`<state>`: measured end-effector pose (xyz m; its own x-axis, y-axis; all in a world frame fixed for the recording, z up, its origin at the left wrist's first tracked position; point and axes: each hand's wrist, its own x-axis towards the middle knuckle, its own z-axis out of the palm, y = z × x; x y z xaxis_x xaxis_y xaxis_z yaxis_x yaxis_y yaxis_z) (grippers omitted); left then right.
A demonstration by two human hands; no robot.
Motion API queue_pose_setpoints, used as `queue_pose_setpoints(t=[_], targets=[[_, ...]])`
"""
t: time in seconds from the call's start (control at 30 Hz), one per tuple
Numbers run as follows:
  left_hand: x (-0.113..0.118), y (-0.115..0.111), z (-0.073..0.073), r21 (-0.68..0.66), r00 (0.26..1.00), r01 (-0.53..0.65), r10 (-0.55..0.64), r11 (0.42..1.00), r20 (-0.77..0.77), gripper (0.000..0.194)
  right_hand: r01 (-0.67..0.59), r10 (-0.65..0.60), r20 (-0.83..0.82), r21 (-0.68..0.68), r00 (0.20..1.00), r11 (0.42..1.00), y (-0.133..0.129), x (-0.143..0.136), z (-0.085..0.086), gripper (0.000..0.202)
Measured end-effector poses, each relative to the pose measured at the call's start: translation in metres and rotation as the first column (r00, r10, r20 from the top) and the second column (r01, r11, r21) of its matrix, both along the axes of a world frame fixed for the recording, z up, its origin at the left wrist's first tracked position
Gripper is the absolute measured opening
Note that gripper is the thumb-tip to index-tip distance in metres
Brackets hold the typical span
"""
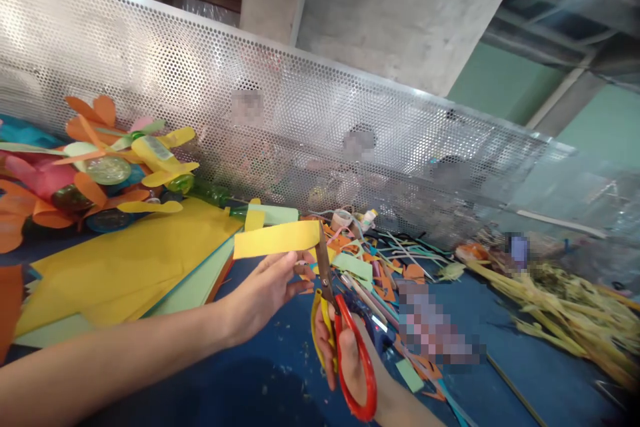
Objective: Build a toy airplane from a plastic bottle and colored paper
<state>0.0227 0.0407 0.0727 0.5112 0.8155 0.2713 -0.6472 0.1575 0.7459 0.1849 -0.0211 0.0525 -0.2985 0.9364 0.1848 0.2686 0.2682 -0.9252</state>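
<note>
A yellow paper strip (275, 239) is held up by my left hand (267, 290), whose fingers press on its lower edge near the middle. My right hand (345, 347) is closed round the scissors (356, 367), which have one red handle loop and a yellow one. Their blades point up and meet the right end of the strip. Below both hands lies the blue tabletop (260, 373). Part of the right hand's fingers is hidden behind the handles.
Large yellow sheets (135, 260) lie at left, beside paper flowers (95, 123) and bottles. Paper scraps (355, 267) and straws spread behind the scissors. Dried husks (540, 307) lie at right. A perforated metal panel (300, 100) stands behind, with people visible through it.
</note>
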Motion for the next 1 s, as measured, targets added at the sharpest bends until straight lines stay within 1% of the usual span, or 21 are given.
queue_pose_setpoints(t=[0.07,0.13,0.2,0.27,0.33,0.4,0.5,0.6,0.67,0.73,0.87,1.0], targets=[[-0.002,0.001,0.005,-0.033,0.999,-0.040,0.040,0.999,-0.016,0.020,-0.007,0.006,-0.051,-0.005,0.999,1.000,-0.001,-0.003,-0.007,0.057],[-0.003,0.003,0.007,-0.090,0.992,-0.121,0.118,0.989,-0.039,0.017,0.009,-0.009,-0.063,0.003,0.998,1.000,-0.002,-0.005,-0.011,0.057],[-0.003,0.005,0.007,-0.151,0.981,-0.187,0.179,0.971,-0.070,0.015,0.005,-0.004,-0.057,0.010,0.998,1.000,-0.004,-0.007,-0.010,0.055],[-0.003,0.006,0.005,-0.188,0.976,-0.209,0.194,0.960,-0.096,0.016,-0.011,0.012,-0.070,0.014,0.997,1.000,-0.006,-0.009,-0.005,0.054],[-0.002,0.005,0.003,-0.200,0.976,-0.209,0.192,0.957,-0.104,0.017,-0.029,0.032,-0.080,0.039,0.996,0.999,-0.008,-0.011,0.000,0.052],[-0.001,0.004,0.002,-0.198,0.976,-0.207,0.189,0.958,-0.106,0.018,-0.032,0.037,-0.073,0.066,0.997,0.997,-0.008,-0.012,0.000,0.049],[0.001,0.000,0.000,-0.195,0.978,-0.197,0.178,0.961,-0.109,0.017,-0.004,0.013,-0.071,0.118,0.997,0.993,-0.004,-0.010,-0.010,0.051],[0.002,-0.003,-0.002,-0.205,0.982,-0.169,0.147,0.964,-0.120,0.018,-0.011,0.022,-0.067,0.148,0.998,0.989,0.000,-0.007,-0.023,0.051],[0.002,-0.005,-0.003,-0.204,0.983,-0.157,0.133,0.966,-0.123,0.019,-0.004,0.016,-0.072,0.164,0.997,0.986,0.001,-0.005,-0.026,0.048],[0.003,-0.006,-0.005,-0.206,0.984,-0.151,0.129,0.967,-0.120,0.019,0.006,0.004,-0.051,0.200,0.999,0.980,0.000,-0.004,-0.024,0.046],[0.004,-0.009,-0.005,-0.223,0.985,-0.148,0.123,0.963,-0.124,0.017,0.007,-0.020,0.049,0.256,0.999,0.967,-0.004,-0.004,-0.014,0.043],[0.004,-0.012,-0.005,-0.220,0.984,-0.145,0.117,0.965,-0.135,0.018,0.027,-0.051,0.082,0.269,0.995,0.963,-0.008,-0.005,-0.007,0.042]])
